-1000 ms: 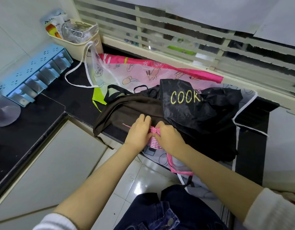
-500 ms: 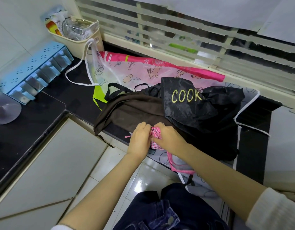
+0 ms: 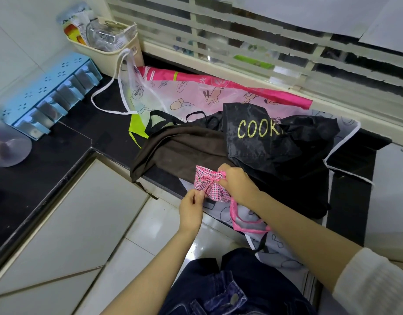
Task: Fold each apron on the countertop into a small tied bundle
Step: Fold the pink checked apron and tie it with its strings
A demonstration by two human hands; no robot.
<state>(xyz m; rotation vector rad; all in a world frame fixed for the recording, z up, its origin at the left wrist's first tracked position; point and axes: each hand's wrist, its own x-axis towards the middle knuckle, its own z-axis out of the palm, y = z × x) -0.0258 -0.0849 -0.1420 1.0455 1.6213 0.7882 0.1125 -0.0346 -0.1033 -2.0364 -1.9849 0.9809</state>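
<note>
Because a knot only cinches when pulled from both sides, you work the pink checked apron bundle (image 3: 209, 185) from opposite ends. Your left hand (image 3: 191, 210) pinches its fabric at 7 o'clock, and your right hand (image 3: 238, 183) is clenched round its 3 o'clock side. A loop of pink strap (image 3: 246, 222) hangs slack below your right wrist.

The bundle sits at the front lip of the black countertop (image 3: 59, 155), at 6 o'clock of the heap; I cannot tell whether it rests there or is lifted. Behind it, untied, lie the brown apron (image 3: 184, 148), the black COOK apron (image 3: 271, 151) and, at 12 o'clock, the pink cartoon-print apron (image 3: 196, 92).

At 10 o'clock stand a blue spice rack (image 3: 50, 98) and a cream basket (image 3: 105, 55), under a louvred window (image 3: 264, 42). The tiled floor (image 3: 105, 223) shows below.
</note>
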